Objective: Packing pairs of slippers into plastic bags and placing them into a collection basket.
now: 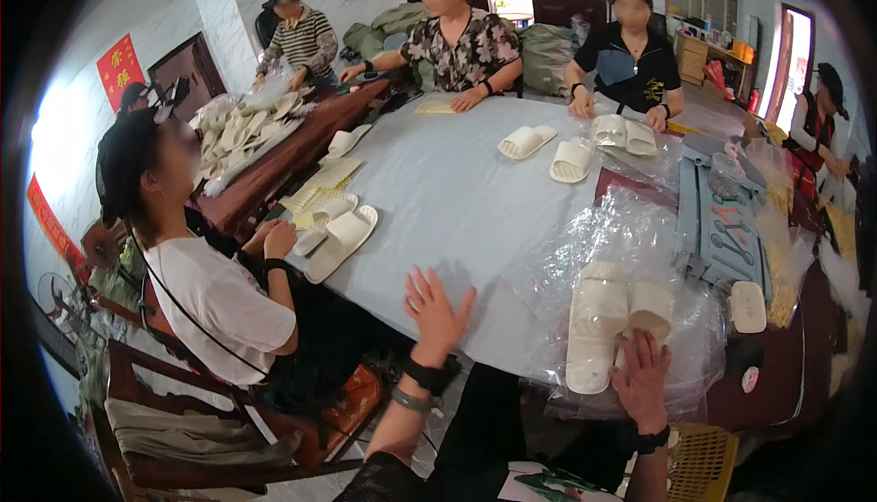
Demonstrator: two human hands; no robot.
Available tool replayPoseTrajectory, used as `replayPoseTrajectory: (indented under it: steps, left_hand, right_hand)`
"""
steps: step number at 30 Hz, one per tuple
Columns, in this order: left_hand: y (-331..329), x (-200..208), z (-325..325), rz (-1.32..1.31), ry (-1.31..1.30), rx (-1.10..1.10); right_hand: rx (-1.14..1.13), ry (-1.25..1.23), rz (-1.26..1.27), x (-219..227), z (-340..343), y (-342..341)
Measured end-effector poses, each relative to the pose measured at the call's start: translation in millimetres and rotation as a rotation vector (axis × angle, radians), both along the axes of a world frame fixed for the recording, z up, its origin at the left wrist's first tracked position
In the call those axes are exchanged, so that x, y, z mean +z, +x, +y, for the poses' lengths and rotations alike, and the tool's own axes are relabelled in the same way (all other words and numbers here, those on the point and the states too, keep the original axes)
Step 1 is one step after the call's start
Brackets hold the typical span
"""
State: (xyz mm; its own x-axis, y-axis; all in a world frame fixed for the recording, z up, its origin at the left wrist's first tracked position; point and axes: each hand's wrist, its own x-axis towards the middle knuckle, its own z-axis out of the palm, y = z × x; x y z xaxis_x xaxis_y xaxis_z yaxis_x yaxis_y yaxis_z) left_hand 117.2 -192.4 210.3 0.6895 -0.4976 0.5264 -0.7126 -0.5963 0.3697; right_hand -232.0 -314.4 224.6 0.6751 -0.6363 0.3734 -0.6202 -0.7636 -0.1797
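A pair of cream open-toed slippers lies at the right front of the table, on clear plastic bags [699, 342]. The long left slipper [587, 369] shows its sole toward me; the right slipper [651, 303] is partly covered by my fingers. My right hand [643, 379] rests on that right slipper with its fingers stretched out, not wrapped round it. Over the near edge of the table, my left hand [437, 312] is raised with the fingers spread and nothing in it. Both wrists wear dark bands.
A grey-blue sealing machine [717, 219] stands right of the bags, near a white block [747, 307]. More slippers [343, 239] lie at the left, by yellow sheets [320, 187], and at the far side. Several people sit or stand around; a slipper heap [245, 127] fills the far-left table.
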Motion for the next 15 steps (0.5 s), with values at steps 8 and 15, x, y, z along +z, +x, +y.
replayPoseTrajectory:
  steps: [8, 15]
  left_hand:
    - [91, 8, 38, 0.193, 0.048, 0.141]
    - [89, -4, 45, 0.050, 0.108, 0.264]
  right_hand:
    - [-0.016, 0.030, 0.006, 6, -2, 2]
    - [-0.020, 0.016, -0.009, 5, 2, 1]
